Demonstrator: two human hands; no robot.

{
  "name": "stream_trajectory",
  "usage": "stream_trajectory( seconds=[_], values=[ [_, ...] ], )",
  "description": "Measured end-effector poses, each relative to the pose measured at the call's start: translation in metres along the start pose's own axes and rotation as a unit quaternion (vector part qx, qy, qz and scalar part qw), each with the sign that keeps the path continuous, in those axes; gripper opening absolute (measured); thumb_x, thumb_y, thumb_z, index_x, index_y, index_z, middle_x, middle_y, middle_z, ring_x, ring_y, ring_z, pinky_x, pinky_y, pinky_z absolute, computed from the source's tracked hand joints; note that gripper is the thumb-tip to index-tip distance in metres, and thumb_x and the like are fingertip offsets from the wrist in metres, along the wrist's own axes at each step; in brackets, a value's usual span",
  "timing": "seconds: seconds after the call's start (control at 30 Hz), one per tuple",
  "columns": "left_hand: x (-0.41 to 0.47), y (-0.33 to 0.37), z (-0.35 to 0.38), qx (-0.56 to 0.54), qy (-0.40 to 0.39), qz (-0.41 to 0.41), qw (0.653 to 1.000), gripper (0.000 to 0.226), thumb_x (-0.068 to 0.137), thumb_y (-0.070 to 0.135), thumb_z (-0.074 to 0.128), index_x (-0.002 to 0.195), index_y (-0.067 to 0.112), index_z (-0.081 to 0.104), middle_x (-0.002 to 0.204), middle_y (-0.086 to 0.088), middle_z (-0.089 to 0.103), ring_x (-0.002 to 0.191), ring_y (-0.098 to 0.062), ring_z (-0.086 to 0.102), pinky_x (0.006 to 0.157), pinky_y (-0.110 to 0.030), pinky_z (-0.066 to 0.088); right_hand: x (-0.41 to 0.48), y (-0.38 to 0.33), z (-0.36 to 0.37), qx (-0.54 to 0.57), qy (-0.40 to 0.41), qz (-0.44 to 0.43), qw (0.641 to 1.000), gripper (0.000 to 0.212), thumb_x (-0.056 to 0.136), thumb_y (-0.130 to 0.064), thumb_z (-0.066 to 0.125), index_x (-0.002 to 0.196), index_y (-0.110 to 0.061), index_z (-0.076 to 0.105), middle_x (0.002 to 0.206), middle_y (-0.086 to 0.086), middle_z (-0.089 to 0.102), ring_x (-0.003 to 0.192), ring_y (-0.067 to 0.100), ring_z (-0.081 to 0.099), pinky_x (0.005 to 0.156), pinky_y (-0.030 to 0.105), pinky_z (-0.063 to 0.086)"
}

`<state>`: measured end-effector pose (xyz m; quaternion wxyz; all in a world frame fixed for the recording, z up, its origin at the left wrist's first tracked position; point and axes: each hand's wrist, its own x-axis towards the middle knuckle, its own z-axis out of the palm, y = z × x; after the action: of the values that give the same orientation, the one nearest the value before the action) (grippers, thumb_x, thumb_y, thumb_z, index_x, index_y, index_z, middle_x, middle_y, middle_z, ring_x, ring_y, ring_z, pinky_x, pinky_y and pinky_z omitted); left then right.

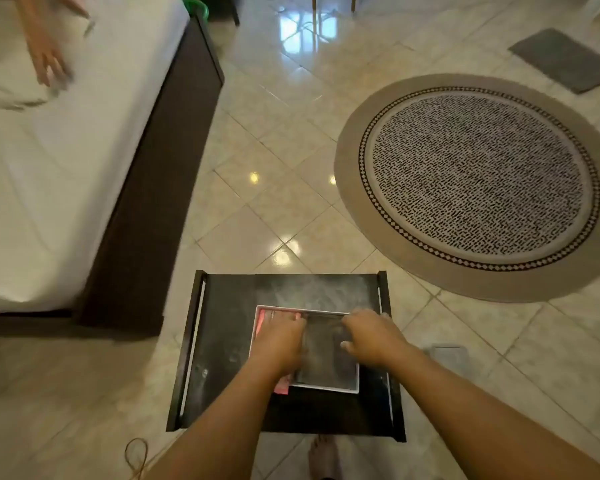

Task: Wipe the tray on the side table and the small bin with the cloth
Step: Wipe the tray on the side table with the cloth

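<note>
Glossy tiled floor [291, 140], woven rug [478, 181]

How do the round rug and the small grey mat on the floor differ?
The round rug is circular and large, with a black-and-white patterned centre inside a beige border; the grey mat is rectangular, much smaller in view and plain. Both lie flat on the glossy tiled floor, apart from each other.

- Dark side desk [229, 306], dusty on top, standing on the tiled floor [274, 133].
- On the desk: white-rimmed tray [326, 388], near the middle.
- On the floor: round patterned rug [478, 181] to the right, grey mat [565, 58] farther off, bed [66, 168] to the left.
- On the bed: white sheet [49, 209].
</note>
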<state>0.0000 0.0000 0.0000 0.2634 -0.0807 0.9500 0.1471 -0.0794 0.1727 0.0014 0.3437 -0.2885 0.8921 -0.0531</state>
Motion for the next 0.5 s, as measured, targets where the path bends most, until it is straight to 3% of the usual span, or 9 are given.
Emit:
stream_trajectory(
  seconds=[0.13, 0.37, 0.5],
  values=[
    [0.036, -0.011, 0.034, 0.068, -0.003, 0.015, 0.998, 0.04, 0.082, 0.03, 0.074, 0.117, 0.015, 0.062, 0.126, -0.007, 0.057, 0.12, -0.027, 0.047, 0.103, -0.036, 0.035, 0.037, 0.006, 0.028, -0.08, 0.012, 0.0, 0.997, 0.035, 0.092, -0.037, 0.058, 0.123, -0.019, 0.06, 0.128, 0.005, 0.056, 0.121, 0.025, 0.051, 0.103, 0.045, 0.035],
    [0.065, -0.006, 0.076, 0.128, 0.033, 0.053, 0.99, 0.037, 0.082, 0.019, 0.061, 0.118, 0.015, 0.051, 0.124, -0.008, 0.056, 0.116, -0.029, 0.045, 0.094, -0.041, 0.035, 0.066, 0.0, 0.069, -0.145, 0.072, 0.027, 0.986, 0.03, 0.09, -0.024, 0.063, 0.119, -0.017, 0.059, 0.123, 0.007, 0.061, 0.116, 0.026, 0.051, 0.101, 0.042, 0.035],
    [0.074, -0.006, 0.089, 0.106, 0.067, 0.051, 0.991, 0.03, 0.087, 0.013, 0.054, 0.117, 0.015, 0.051, 0.119, -0.008, 0.059, 0.111, -0.029, 0.049, 0.089, -0.041, 0.038, 0.062, -0.001, 0.088, -0.153, 0.081, 0.045, 0.984, 0.046, 0.081, -0.02, 0.071, 0.124, -0.016, 0.056, 0.132, 0.007, 0.057, 0.133, 0.029, 0.038, 0.103, 0.048, 0.022]
  ],
)
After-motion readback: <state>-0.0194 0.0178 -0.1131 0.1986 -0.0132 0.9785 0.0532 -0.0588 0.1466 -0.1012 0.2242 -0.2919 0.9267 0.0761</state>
